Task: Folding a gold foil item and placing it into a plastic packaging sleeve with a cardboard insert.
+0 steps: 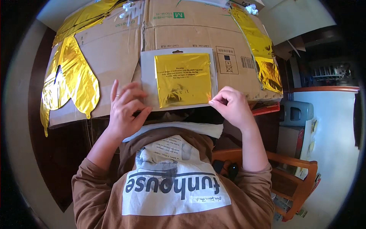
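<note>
A flat clear plastic bag with a hang hole lies on the cardboard in front of me. Folded gold foil shows through it, with small dark print across its upper part. My right hand pinches the bag's lower right corner between thumb and forefinger. At the bag's lower left edge, my left hand is open with its fingers spread and curved, a ring on one of them. Its fingertips reach the bag's edge or hover just over it; I cannot tell which.
The flattened cardboard covers the work surface. A flat gold foil balloon hangs over its left edge, and another gold foil piece lies along the right. White crumpled bits sit at the back. A wooden chair stands at my right.
</note>
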Demonstrator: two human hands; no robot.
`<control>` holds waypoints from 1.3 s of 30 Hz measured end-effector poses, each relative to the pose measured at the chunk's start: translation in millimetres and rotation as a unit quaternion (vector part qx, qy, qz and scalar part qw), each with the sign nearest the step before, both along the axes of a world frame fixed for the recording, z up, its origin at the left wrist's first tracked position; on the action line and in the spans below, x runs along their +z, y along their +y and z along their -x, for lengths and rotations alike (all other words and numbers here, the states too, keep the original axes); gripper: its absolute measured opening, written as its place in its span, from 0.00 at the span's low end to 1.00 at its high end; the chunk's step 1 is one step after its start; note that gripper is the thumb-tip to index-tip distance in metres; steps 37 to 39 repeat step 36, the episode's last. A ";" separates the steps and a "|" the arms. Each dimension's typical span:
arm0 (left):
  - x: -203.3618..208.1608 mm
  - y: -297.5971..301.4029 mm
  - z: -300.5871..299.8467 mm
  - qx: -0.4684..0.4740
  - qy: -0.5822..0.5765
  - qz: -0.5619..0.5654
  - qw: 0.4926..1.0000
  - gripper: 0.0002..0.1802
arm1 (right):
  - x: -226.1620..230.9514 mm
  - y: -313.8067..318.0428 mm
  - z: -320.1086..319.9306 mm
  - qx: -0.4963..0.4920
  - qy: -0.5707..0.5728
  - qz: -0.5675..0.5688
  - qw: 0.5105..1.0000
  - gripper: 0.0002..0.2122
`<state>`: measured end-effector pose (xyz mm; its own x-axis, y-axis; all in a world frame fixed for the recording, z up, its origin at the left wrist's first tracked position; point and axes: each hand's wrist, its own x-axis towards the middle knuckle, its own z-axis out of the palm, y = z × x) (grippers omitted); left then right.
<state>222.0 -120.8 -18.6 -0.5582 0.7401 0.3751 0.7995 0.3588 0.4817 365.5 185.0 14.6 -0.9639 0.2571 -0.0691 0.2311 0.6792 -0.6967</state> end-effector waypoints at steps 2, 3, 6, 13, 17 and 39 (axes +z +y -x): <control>4.2 1.6 -1.3 0.056 -0.017 0.027 0.998 0.11 | 12.1 6.8 12.2 -0.031 -0.095 -0.042 0.994 0.08; 3.8 0.9 -0.7 0.072 -0.017 0.030 0.997 0.11 | 15.2 11.9 17.6 -0.048 -0.142 -0.064 0.987 0.09; 7.3 0.5 -0.7 0.093 -0.007 0.033 0.995 0.08 | 15.7 30.5 20.7 -0.042 -0.185 -0.056 0.980 0.10; 12.6 50.1 -9.1 -0.205 0.049 -0.135 0.968 0.09 | 12.8 42.4 24.9 -0.025 -0.220 -0.016 0.975 0.10; 9.8 95.2 1.7 -0.284 0.150 -0.022 0.947 0.20 | 14.7 39.7 22.2 -0.031 -0.192 -0.013 0.981 0.11; 0.8 73.4 -9.2 -0.238 0.002 0.026 0.971 0.27 | -52.3 24.1 -84.1 -0.264 -0.027 0.276 0.924 0.27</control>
